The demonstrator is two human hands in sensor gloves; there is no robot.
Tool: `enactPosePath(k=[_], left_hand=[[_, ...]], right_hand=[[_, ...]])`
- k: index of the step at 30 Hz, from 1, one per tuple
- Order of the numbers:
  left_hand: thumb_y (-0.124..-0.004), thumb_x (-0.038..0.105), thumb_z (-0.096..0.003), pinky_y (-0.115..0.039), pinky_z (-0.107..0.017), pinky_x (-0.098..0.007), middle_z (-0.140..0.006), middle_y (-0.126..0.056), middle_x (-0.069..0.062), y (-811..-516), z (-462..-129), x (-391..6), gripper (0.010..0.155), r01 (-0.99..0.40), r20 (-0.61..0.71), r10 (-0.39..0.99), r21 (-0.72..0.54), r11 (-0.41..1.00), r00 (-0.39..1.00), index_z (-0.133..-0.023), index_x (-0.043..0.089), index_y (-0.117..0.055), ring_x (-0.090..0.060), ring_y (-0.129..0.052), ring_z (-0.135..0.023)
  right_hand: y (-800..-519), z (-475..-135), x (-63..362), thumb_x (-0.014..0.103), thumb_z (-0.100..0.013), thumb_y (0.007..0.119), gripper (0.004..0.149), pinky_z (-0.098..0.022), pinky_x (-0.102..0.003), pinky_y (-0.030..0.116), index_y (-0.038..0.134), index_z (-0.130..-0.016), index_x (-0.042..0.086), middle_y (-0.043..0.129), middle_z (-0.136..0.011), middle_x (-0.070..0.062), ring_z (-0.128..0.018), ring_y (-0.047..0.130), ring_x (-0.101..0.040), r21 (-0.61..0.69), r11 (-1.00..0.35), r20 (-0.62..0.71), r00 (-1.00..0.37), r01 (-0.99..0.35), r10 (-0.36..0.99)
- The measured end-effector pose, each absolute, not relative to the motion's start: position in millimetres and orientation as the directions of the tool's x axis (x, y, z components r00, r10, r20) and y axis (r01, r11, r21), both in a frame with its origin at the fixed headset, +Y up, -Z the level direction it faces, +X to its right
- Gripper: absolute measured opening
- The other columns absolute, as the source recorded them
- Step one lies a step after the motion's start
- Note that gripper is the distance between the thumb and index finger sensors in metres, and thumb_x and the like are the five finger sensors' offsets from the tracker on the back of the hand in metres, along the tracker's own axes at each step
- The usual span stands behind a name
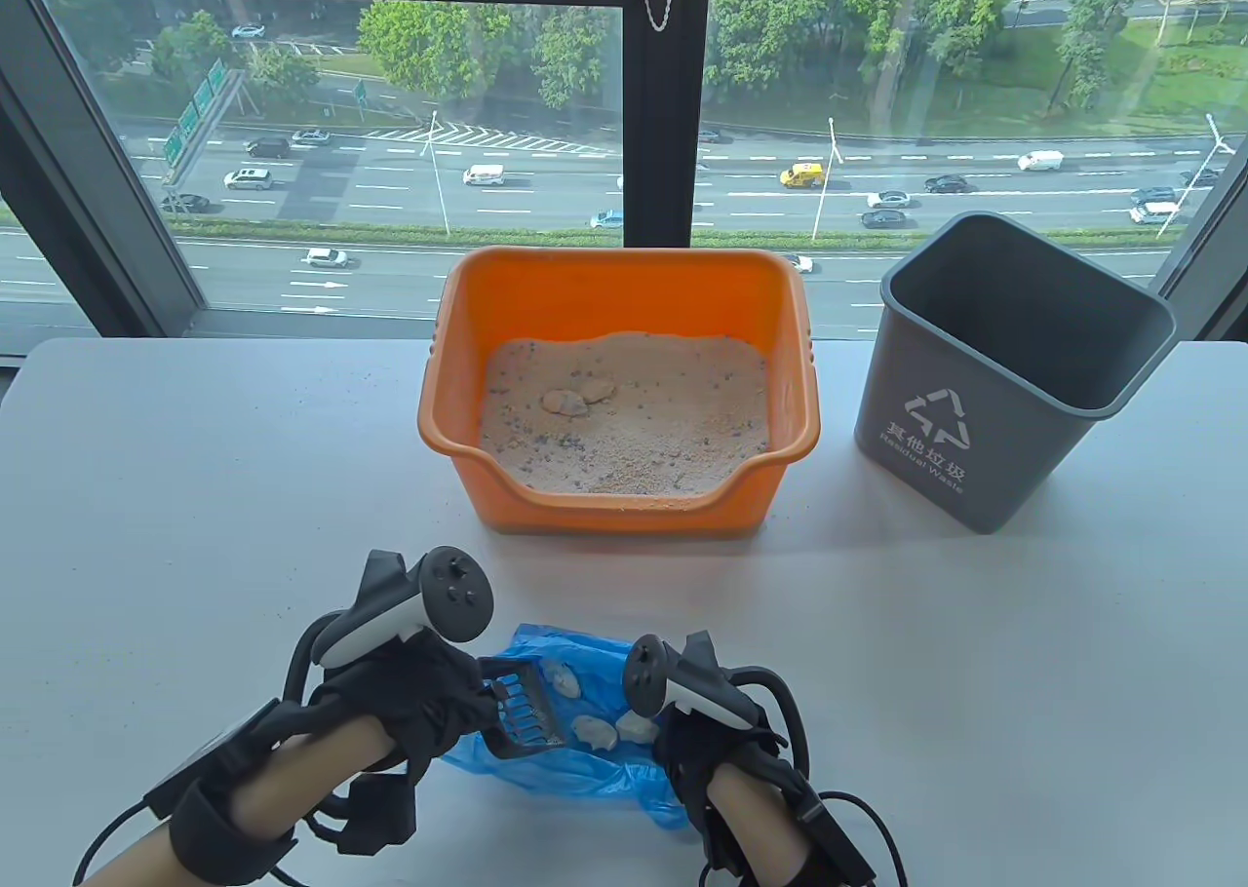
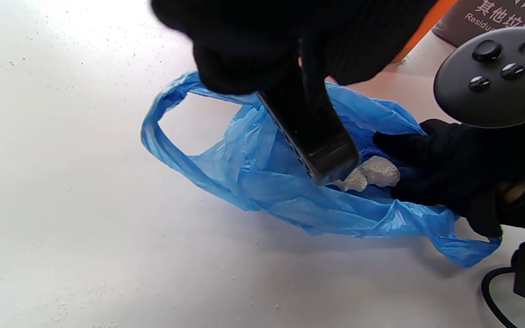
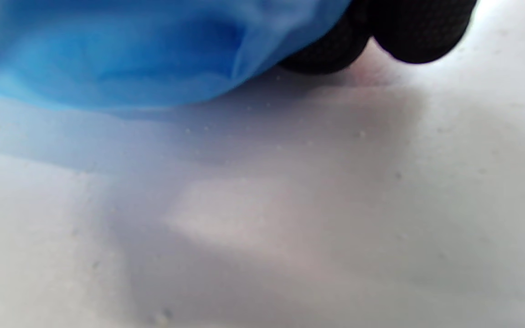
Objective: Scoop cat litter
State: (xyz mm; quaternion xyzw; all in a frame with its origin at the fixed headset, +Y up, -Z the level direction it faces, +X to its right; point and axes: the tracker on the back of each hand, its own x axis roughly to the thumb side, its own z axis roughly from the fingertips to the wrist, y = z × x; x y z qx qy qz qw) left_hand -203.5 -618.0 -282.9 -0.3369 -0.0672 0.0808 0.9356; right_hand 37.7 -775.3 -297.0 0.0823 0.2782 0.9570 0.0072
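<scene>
A blue plastic bag (image 1: 585, 780) lies on the table near its front edge, with three pale litter clumps (image 1: 595, 731) on it. My left hand (image 1: 429, 702) grips the handle of a black slotted scoop (image 1: 522, 713), tilted down over the bag. In the left wrist view the scoop (image 2: 312, 136) has its tip at two clumps (image 2: 372, 173) on the bag (image 2: 253, 182). My right hand (image 1: 702, 741) holds the bag's right edge, its fingers (image 2: 426, 155) beside the clumps. The right wrist view shows only bag (image 3: 107, 50) and fingertips (image 3: 381, 32).
An orange litter box (image 1: 458, 409) stands behind the bag, filled with sandy litter and two clumps (image 1: 577, 398). A grey waste bin (image 1: 994, 380) stands open at the right. The white table (image 1: 195, 497) carries scattered grains. A window runs along the far edge.
</scene>
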Motion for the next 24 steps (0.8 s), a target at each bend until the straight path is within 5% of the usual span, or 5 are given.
enactPosePath(k=[9, 24], left_hand=[[-0.081, 0.037, -0.0522, -0.083, -0.012, -0.024, -0.064, -0.09, -0.011, -599.1, -286.3, -235.5, 0.063, -0.312, 0.029, 0.406, -0.59, 0.745, 0.913, -0.104, 0.006, -0.062, -0.01, -0.094, -0.019], [-0.074, 0.035, -0.055, -0.085, -0.012, -0.018, -0.069, -0.086, -0.008, -587.3, -392.6, -180.2, 0.065, -0.538, -0.029, 0.589, -0.445, 0.716, 0.808, -0.105, 0.001, -0.049, -0.003, -0.094, -0.021]], right_hand=[[-775.4, -296.8, 37.7, 0.03, -0.041, 0.078, 0.072, -0.042, -0.04, 0.073, 0.037, -0.099, 0.018, 0.05, -0.09, -0.026, -0.051, 0.08, -0.015, 0.534, -0.845, 0.154, -0.986, 0.03, 0.062], [-775.6, -296.8, 38.0, 0.03, -0.041, 0.078, 0.072, -0.042, -0.04, 0.073, 0.037, -0.099, 0.017, 0.05, -0.09, -0.026, -0.051, 0.08, -0.015, 0.533, -0.846, 0.154, -0.986, 0.03, 0.062]])
